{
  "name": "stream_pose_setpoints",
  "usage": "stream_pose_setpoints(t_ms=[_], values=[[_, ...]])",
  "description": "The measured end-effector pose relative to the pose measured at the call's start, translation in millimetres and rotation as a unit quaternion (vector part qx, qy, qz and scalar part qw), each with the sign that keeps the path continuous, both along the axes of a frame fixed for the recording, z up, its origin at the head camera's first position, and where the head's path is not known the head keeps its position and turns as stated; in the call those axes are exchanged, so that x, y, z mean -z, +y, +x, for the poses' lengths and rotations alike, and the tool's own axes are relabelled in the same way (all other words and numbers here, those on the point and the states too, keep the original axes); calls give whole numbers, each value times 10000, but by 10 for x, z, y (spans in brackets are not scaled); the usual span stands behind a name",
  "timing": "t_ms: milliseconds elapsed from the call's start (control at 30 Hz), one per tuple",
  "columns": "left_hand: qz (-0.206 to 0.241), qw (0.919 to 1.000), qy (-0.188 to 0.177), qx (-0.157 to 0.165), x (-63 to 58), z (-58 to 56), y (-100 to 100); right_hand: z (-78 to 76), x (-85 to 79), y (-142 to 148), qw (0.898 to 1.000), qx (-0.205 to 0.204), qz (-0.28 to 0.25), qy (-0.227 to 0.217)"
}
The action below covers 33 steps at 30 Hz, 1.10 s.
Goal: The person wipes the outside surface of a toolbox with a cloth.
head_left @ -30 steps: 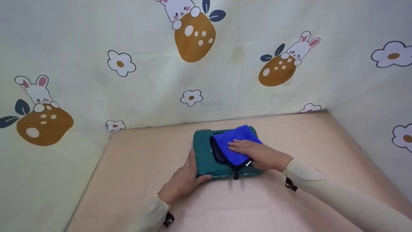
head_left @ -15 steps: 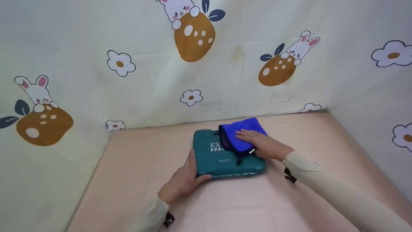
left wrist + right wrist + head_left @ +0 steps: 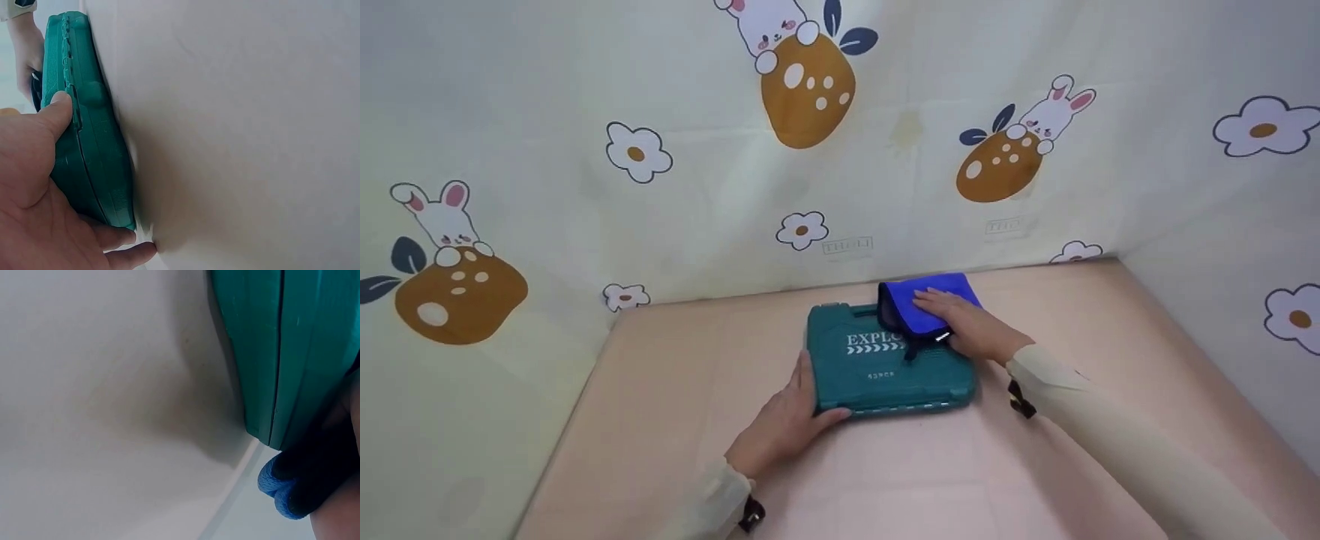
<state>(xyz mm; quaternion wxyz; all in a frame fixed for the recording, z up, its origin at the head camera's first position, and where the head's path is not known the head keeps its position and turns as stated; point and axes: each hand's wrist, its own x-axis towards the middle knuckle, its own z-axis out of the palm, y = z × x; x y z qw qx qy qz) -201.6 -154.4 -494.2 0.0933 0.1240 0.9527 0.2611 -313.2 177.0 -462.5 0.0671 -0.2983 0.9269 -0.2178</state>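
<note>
A green hard plastic case (image 3: 900,382) lies flat and closed, with white lettering beginning "EXPLO" on its lid. At its near left corner rests my left hand (image 3: 780,427): the thumb lies along the front edge, the straight fingers along the left side. In the left wrist view that thumb (image 3: 59,109) touches the case near its seam. A folded blue cloth (image 3: 937,289), dark on its other face and with a black loop, covers the far right part of the lid. My right hand (image 3: 971,322) presses it down with extended fingers. In the right wrist view, the cloth (image 3: 289,495) hangs past the case's edge.
The case stands on a pale pink-beige table surface (image 3: 697,375). Behind the table rises a light wall covering (image 3: 705,202) printed with rabbits, fruit and flowers, close to the case's far edge. More of that covering borders both sides.
My right hand has slid the blue cloth from the middle of the lid toward its far right corner, uncovering the white lettering. My left hand stays at the near left corner.
</note>
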Motion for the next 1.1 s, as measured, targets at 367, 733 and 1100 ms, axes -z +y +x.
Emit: stream_pose_setpoints(t_ms=[367,733,1100], values=[[46,10000,58,60,9,-12,2,-87,39,32,9998,177,-128,-10],[44,10000,57,26,11,-6,-20,-73,46,1,9995,302,-54,-74],[11,9995,308,88,9,-2,-6,85,38,42,9999,132,-62,58]])
